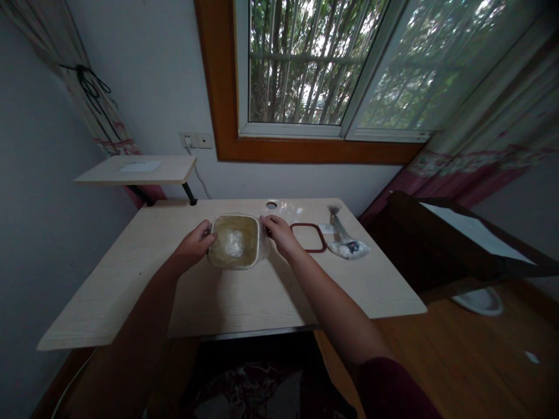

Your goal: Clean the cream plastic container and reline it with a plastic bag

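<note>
A square container [244,259] with rounded corners and a pale rim is tilted toward me over the table. Its inside is yellowish, with a whitish, shiny patch at the bottom. My left hand [196,244] grips its left side, the thumb over the rim. At the upper right corner, the fingers of my right hand [279,233] are closed on the rim. A translucent patch shows between the container's right side and that hand; I cannot tell if it is film or part of the container. Right of my right hand, a reddish-brown square ring [322,237] lies flat.
A clear plastic bag [349,249] with a bunched end lies at the right of the pale table [131,291]. A small raised shelf [166,170] stands at the back left. Behind the table are a wall socket [187,139] and a window. Dark furniture [406,250] borders the right.
</note>
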The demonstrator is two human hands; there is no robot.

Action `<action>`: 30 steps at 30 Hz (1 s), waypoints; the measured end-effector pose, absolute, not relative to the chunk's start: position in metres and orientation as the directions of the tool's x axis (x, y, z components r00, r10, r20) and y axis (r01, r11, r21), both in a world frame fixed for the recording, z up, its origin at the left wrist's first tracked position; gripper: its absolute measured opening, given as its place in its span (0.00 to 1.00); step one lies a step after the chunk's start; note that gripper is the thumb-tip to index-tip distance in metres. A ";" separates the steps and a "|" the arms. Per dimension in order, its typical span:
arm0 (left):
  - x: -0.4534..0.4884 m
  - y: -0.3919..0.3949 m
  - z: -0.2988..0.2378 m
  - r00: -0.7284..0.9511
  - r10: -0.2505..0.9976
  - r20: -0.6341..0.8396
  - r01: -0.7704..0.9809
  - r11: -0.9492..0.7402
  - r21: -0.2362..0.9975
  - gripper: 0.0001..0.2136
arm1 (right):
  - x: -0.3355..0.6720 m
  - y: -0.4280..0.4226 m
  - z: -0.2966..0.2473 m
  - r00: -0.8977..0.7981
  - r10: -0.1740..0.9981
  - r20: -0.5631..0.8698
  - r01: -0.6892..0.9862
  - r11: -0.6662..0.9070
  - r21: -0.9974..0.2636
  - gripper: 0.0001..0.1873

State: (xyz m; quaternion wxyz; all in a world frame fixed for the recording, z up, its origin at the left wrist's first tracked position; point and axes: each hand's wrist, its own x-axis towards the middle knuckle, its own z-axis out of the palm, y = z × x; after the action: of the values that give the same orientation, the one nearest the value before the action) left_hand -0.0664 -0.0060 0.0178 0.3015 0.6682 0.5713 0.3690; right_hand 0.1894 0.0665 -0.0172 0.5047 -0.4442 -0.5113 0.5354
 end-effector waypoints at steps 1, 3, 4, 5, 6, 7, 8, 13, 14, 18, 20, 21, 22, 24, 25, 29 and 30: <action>-0.066 -0.006 0.018 0.073 0.986 0.147 0.549 -0.163 0.820 0.08 | 0.191 0.066 -0.012 -0.043 0.995 0.094 -0.046 0.092 -0.995 0.19; -0.066 -0.008 0.020 0.077 0.987 0.143 0.563 -0.162 0.810 0.08 | 0.193 0.060 0.002 0.070 0.963 0.260 0.005 0.260 -0.966 0.16; -0.065 -0.008 0.020 0.081 0.986 0.144 0.571 -0.164 0.804 0.08 | 0.193 0.055 0.011 0.099 0.934 0.343 0.004 0.345 -0.939 0.15; -0.065 -0.009 0.021 0.084 0.986 0.144 0.579 -0.166 0.798 0.08 | 0.192 0.049 0.020 0.092 0.908 0.409 0.001 0.410 -0.912 0.15; -0.064 -0.010 0.022 0.085 0.986 0.144 0.587 -0.167 0.792 0.09 | 0.191 0.043 0.028 0.045 0.888 0.458 -0.004 0.459 -0.888 0.15; -0.064 -0.011 0.022 0.085 0.986 0.142 0.595 -0.164 0.786 0.09 | 0.189 0.037 0.035 -0.024 0.869 0.494 -0.017 0.494 -0.869 0.15; -0.064 -0.011 0.023 0.083 0.987 0.137 0.604 -0.159 0.781 0.09 | 0.187 0.032 0.040 -0.100 0.855 0.510 -0.046 0.508 -0.860 0.16; -0.062 -0.011 0.022 0.084 0.989 0.119 0.607 -0.145 0.781 0.08 | 0.175 0.025 0.036 -0.286 0.864 0.414 -0.122 0.396 -0.910 0.24; -0.061 -0.011 0.021 0.085 0.989 0.120 0.602 -0.147 0.785 0.09 | 0.174 0.026 0.030 -0.279 0.877 0.391 -0.110 0.375 -0.920 0.25; -0.060 -0.012 0.021 0.082 0.988 0.128 0.583 -0.151 0.798 0.09 | 0.173 0.032 0.001 -0.256 0.923 0.286 -0.069 0.278 -0.958 0.30; -0.059 -0.012 0.022 0.077 0.989 0.129 0.580 -0.150 0.800 0.08 | 0.174 0.035 -0.017 -0.250 0.938 0.240 -0.027 0.241 -0.970 0.31; -0.059 -0.013 0.022 0.074 0.989 0.129 0.581 -0.148 0.800 0.08 | 0.176 0.038 -0.025 -0.231 0.943 0.239 0.008 0.247 -0.969 0.30; -0.059 -0.013 0.022 0.072 0.989 0.129 0.581 -0.147 0.801 0.08 | 0.178 0.040 -0.033 -0.215 0.946 0.243 0.047 0.259 -0.965 0.29; -0.059 -0.012 0.021 0.071 0.989 0.127 0.579 -0.145 0.803 0.09 | 0.184 0.046 -0.043 -0.206 0.944 0.257 0.144 0.289 -0.946 0.25; -0.060 -0.012 0.020 0.071 0.989 0.128 0.577 -0.145 0.804 0.09 | 0.187 0.048 -0.045 -0.215 0.940 0.266 0.188 0.308 -0.933 0.22; -0.060 -0.010 0.016 0.051 0.987 0.149 0.580 -0.151 0.800 0.09 | 0.202 0.052 -0.027 -0.138 0.916 0.377 0.266 0.401 -0.877 0.15; -0.059 -0.010 0.016 0.043 0.987 0.158 0.582 -0.153 0.799 0.09 | 0.205 0.050 -0.018 -0.076 0.904 0.420 0.273 0.424 -0.864 0.15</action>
State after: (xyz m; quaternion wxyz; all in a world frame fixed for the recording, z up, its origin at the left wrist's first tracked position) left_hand -0.0587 -0.0103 0.0158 0.2780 0.6665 0.5884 0.3637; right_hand 0.2050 0.0502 -0.0177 0.5171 -0.4412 -0.6668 0.3053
